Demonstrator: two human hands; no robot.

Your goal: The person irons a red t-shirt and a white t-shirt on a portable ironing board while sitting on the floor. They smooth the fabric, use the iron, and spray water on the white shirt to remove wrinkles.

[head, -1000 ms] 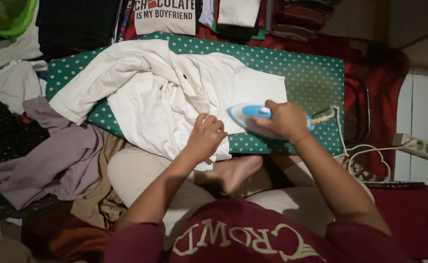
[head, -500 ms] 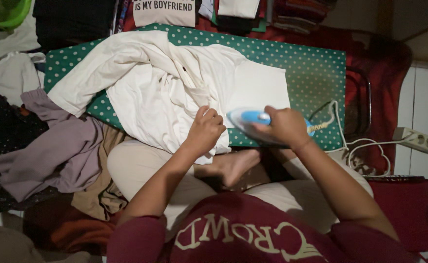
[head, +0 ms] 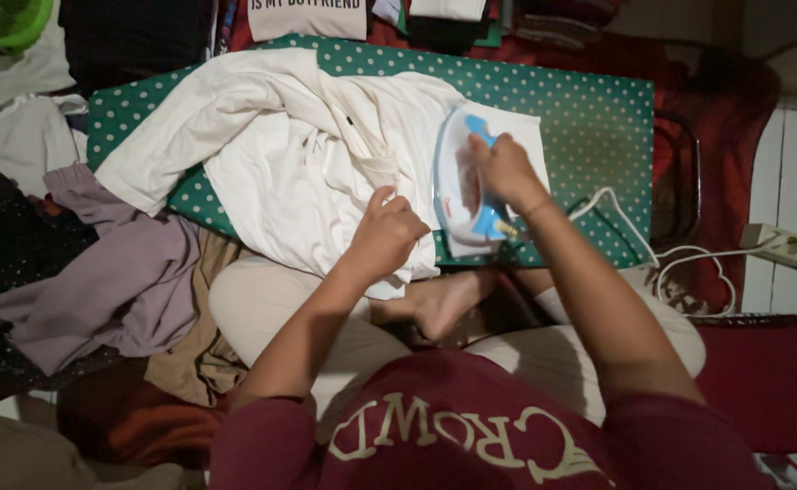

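Note:
A cream garment (head: pixel 280 154) lies bunched on a green white-dotted ironing board (head: pixel 589 136). My right hand (head: pixel 505 170) grips the handle of a blue and white iron (head: pixel 459 181), which points away from me on the flat right end of the garment. My left hand (head: pixel 382 234) presses down on the cloth at the board's near edge, fingers curled into the fabric. The iron's white cord (head: pixel 634 236) trails to the right.
A power strip (head: pixel 784 247) lies on the tiled floor at right. A mauve garment (head: pixel 108 281) and other clothes are piled at left. Folded clothes are stacked beyond the board. My crossed legs and a bare foot (head: pixel 444 304) sit below the board.
My right hand has turned the iron from lying sideways at the near edge to pointing away, and moved it up onto the flat cloth. My left hand stayed in place.

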